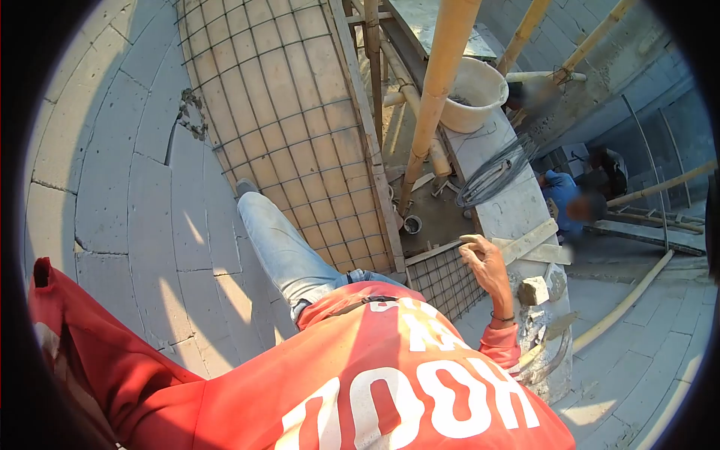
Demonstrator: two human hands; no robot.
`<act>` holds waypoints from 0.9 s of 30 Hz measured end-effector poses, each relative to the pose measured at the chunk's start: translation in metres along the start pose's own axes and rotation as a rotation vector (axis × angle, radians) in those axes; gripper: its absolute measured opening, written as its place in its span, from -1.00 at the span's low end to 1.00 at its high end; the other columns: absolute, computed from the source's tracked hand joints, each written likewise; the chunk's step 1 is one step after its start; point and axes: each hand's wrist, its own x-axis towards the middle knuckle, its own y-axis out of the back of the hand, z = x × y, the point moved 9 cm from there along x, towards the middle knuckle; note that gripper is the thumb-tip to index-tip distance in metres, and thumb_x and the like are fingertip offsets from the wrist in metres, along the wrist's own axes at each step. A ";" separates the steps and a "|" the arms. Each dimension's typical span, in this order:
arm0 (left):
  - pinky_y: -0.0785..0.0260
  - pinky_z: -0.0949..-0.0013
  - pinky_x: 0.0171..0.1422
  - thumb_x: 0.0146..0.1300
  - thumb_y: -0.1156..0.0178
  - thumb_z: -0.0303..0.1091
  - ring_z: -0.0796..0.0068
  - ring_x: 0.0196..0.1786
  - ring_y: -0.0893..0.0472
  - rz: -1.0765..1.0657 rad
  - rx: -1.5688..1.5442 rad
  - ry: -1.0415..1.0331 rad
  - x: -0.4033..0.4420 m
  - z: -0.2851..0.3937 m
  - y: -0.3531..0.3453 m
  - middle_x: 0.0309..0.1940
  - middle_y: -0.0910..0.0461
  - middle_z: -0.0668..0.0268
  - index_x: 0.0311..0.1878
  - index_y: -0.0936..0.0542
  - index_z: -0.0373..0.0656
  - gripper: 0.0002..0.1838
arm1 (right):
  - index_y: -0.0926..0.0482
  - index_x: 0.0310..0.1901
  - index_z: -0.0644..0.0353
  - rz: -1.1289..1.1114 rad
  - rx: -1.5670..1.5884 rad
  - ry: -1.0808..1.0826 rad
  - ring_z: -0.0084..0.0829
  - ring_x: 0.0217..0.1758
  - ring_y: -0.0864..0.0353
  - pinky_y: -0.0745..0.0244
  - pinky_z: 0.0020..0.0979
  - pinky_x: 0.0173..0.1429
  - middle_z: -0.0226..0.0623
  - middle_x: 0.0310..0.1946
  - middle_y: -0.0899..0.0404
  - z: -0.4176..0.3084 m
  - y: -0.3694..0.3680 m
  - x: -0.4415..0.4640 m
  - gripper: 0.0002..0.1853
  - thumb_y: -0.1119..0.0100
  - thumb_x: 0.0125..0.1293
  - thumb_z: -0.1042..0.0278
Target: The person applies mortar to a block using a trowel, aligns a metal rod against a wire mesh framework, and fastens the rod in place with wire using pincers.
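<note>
My right hand [487, 264], with a dark band at its wrist and a red sleeve behind it, is raised at the middle right. Its fingers are loosely bent with a gap between them, and I see nothing held. It appears over the edge of a smaller steel mesh panel [448, 283], near some flat wooden boards [525, 241]. Lower right of the hand, a rough block chunk [534, 291] and a trowel [559, 327] rest on the wall top. My left arm's red sleeve [75, 322] reaches out at the far left; the left hand itself does not show.
Steel mesh [292, 127] covers a wooden panel beside my leg [281, 232]. Bamboo poles [439, 82] stand ahead. A white bucket [474, 94] and coiled wire [499, 171] sit on the ledge. A person in blue [559, 196] is lower at right. Block wall [150, 202] lies left.
</note>
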 end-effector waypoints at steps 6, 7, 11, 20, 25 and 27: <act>-0.28 0.42 -0.14 0.33 -0.18 -0.15 0.45 -0.26 -0.49 0.643 -1.708 -1.273 -0.013 0.035 0.033 -0.26 -0.56 0.28 -0.02 -0.54 -0.22 -0.67 | -0.48 0.28 0.27 -0.190 -0.294 -0.170 -0.22 -0.07 -0.77 -0.64 -0.28 -0.02 -0.08 -0.03 -0.72 0.170 -0.133 0.029 -0.41 -0.34 0.29 0.17; -0.27 0.43 -0.17 0.33 -0.18 -0.14 0.47 -0.28 -0.48 0.620 -1.811 -1.276 -0.002 0.036 0.014 -0.28 -0.56 0.29 -0.05 -0.56 -0.22 -0.67 | -0.47 0.28 0.26 -0.169 0.011 -0.338 -0.27 -0.13 -0.76 -0.65 -0.31 -0.09 -0.11 -0.03 -0.71 0.194 -0.143 0.023 -0.43 -0.34 0.32 0.17; -0.22 0.46 -0.25 0.32 -0.21 -0.08 0.52 -0.37 -0.47 0.224 -2.062 -0.947 0.062 0.057 -0.139 -0.36 -0.58 0.33 -0.16 -0.62 -0.19 -0.67 | -0.50 0.20 0.19 -0.026 0.544 -0.640 -0.46 -0.35 -0.71 -0.60 -0.44 -0.35 -0.24 -0.14 -0.70 0.262 -0.154 0.010 -0.59 -0.27 0.40 0.23; -0.47 0.44 -0.22 0.29 -0.35 -0.43 0.58 -0.37 -0.60 -0.712 -1.378 -0.168 0.047 0.177 -0.563 -0.42 -0.61 0.37 0.08 -0.64 -0.21 -0.70 | -0.58 -0.02 0.27 0.399 0.298 -0.782 -0.44 -0.44 -0.70 -0.54 -0.41 -0.42 -0.27 -0.36 -0.70 0.323 -0.091 0.014 -0.75 -0.25 0.34 0.34; -0.53 0.31 -0.15 0.20 -0.40 -0.36 0.39 -0.34 -0.67 -0.679 -1.129 -0.299 0.020 0.197 -0.621 -0.42 -0.68 0.19 0.02 -0.67 -0.20 -0.68 | -0.63 -0.13 0.34 0.236 0.023 -0.527 -0.16 -0.22 -0.77 -0.61 -0.18 -0.14 -0.04 -0.26 -0.74 0.276 -0.107 0.064 -0.69 -0.31 0.24 0.24; -0.53 0.30 -0.15 0.20 -0.40 -0.35 0.37 -0.32 -0.68 -0.687 -1.125 -0.294 0.007 0.197 -0.647 -0.41 -0.68 0.18 0.03 -0.67 -0.20 -0.67 | -0.63 -0.10 0.33 0.175 -0.129 -0.458 -0.07 -0.13 -0.75 -0.60 -0.15 -0.05 0.02 -0.20 -0.73 0.229 -0.115 0.085 -0.65 -0.32 0.22 0.21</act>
